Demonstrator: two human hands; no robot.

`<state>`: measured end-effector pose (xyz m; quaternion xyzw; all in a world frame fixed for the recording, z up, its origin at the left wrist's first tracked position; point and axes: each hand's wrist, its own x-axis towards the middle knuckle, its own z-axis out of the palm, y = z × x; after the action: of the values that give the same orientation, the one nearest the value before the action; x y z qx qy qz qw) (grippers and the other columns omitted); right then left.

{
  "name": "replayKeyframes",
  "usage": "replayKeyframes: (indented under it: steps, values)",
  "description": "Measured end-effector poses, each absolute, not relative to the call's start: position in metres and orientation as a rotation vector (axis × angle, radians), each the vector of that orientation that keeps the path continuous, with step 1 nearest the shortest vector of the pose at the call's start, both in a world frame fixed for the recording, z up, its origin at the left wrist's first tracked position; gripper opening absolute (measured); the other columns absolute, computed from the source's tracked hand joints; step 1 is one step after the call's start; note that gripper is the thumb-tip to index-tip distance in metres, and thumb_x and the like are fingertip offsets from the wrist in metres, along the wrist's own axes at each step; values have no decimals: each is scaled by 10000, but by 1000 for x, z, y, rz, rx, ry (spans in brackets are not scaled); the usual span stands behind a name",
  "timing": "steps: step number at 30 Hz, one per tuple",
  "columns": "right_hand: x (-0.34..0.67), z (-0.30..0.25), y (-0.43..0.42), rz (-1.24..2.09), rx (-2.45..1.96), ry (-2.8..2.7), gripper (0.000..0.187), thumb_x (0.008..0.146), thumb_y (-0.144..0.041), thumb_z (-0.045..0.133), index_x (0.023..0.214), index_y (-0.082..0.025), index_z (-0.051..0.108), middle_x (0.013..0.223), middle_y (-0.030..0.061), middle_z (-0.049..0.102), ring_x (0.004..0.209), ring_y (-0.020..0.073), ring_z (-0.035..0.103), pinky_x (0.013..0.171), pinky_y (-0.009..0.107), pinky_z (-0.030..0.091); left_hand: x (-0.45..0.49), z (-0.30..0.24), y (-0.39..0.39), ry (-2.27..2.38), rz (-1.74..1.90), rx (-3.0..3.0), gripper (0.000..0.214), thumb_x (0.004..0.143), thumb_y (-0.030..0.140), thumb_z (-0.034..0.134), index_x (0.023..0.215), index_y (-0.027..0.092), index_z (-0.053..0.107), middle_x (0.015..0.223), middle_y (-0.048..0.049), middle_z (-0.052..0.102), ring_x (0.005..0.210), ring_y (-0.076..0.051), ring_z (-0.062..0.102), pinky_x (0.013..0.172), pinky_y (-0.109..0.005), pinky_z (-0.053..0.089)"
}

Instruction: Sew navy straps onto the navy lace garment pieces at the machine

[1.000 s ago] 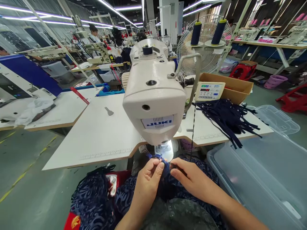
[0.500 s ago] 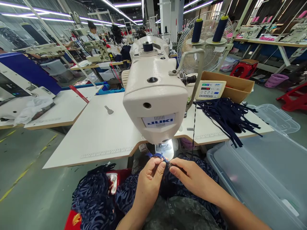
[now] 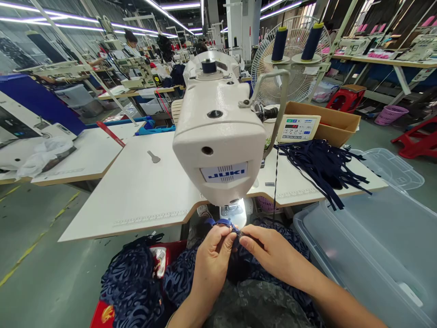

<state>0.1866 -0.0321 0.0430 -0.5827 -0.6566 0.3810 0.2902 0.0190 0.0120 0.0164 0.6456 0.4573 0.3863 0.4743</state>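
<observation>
My left hand [image 3: 214,253] is closed, thumb against fingers, on a narrow blue fabric strap [image 3: 223,222] that loops up above the knuckles. Close beside it, my right hand [image 3: 262,246] pinches the strap's other part between thumb and forefinger; the exact spot is partly hidden by the fingertips. Both hands are held over the lap, just below the lit needle area of a white sewing machine [image 3: 218,136]. Dark navy patterned fabric [image 3: 180,275] lies across the lap beneath them, with more of the patterned fabric [image 3: 133,282] heaped at the left.
A white worktable [image 3: 150,191] surrounds the machine, with a small metal piece [image 3: 153,157] on it. Navy fabric strips [image 3: 321,159] lie at the right, near a cardboard box [image 3: 337,123] and a control panel [image 3: 298,128]. A clear plastic bin [image 3: 372,246] stands at right.
The view has shifted very slightly. Both hands stay together on the blue strap, with only a tiny movement of the right fingertips towards the left hand.
</observation>
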Motion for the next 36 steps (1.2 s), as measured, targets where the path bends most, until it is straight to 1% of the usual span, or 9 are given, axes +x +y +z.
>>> replayKeyframes:
  steps: [6, 13, 17, 19, 22, 25, 29, 34, 36]
  values:
    - [186, 40, -30, 1017, -1498, -1713, 240, 984, -316, 392, 799, -219, 511, 744, -50, 568, 672, 117, 512, 593, 222, 327, 23, 20, 12, 1088, 974, 1606, 112, 823, 294, 629, 813, 189, 664, 786, -3, 639, 714, -138, 623, 646, -200, 537]
    - [190, 24, -21, 1256, -1280, -1574, 346, 973, -440, 394, 858, -184, 596, 782, -20, 567, 712, 126, 500, 619, 226, 351, 21, 18, 13, 1051, 990, 1619, 74, 833, 261, 621, 832, 201, 666, 823, 1, 675, 744, -137, 651, 657, -189, 536]
    - [190, 18, -18, 1413, -1190, -1479, 412, 959, -502, 380, 835, -169, 588, 648, -47, 465, 569, 96, 408, 522, 216, 300, 19, 13, 14, 1048, 989, 1673, 72, 854, 248, 601, 870, 210, 661, 864, -5, 686, 795, -148, 654, 710, -208, 529]
    - [188, 22, -20, 1320, -1276, -1523, 374, 964, -467, 391, 809, -177, 570, 652, -45, 469, 580, 100, 413, 531, 219, 298, 18, 10, 15, 1057, 984, 1734, 72, 861, 235, 594, 881, 211, 659, 868, -5, 681, 821, -149, 649, 756, -218, 517]
    - [185, 32, -26, 1049, -1474, -1640, 281, 975, -367, 402, 803, -200, 548, 738, -30, 549, 669, 125, 480, 596, 235, 315, 17, 7, 15, 1066, 983, 1809, 68, 868, 225, 588, 893, 212, 650, 866, -2, 667, 830, -144, 641, 784, -219, 499]
    - [184, 38, -28, 990, -1535, -1676, 265, 979, -344, 394, 797, -208, 530, 739, -32, 556, 663, 125, 486, 590, 242, 304, 16, 6, 15, 1065, 987, 1838, 65, 874, 224, 581, 899, 217, 641, 859, 4, 659, 813, -137, 635, 769, -211, 492]
    - [187, 28, -21, 1235, -1350, -1545, 350, 959, -443, 421, 753, -183, 532, 657, -40, 464, 588, 97, 413, 531, 220, 292, 16, 10, 14, 1047, 975, 1817, 70, 877, 228, 574, 883, 217, 643, 858, 3, 662, 825, -143, 631, 778, -215, 485]
    - [189, 10, -14, 1809, -995, -1075, 463, 870, -633, 467, 773, -183, 523, 507, -107, 262, 395, 54, 160, 349, 195, 128, 19, 17, 14, 1045, 919, 1706, 106, 871, 271, 578, 827, 196, 638, 788, 0, 646, 733, -145, 614, 685, -215, 488]
    - [189, 9, -14, 1860, -955, -1019, 475, 856, -651, 474, 772, -185, 518, 500, -114, 250, 390, 52, 136, 341, 193, 115, 19, 19, 15, 1043, 900, 1686, 122, 872, 286, 573, 821, 194, 635, 764, 2, 638, 689, -141, 598, 635, -210, 480]
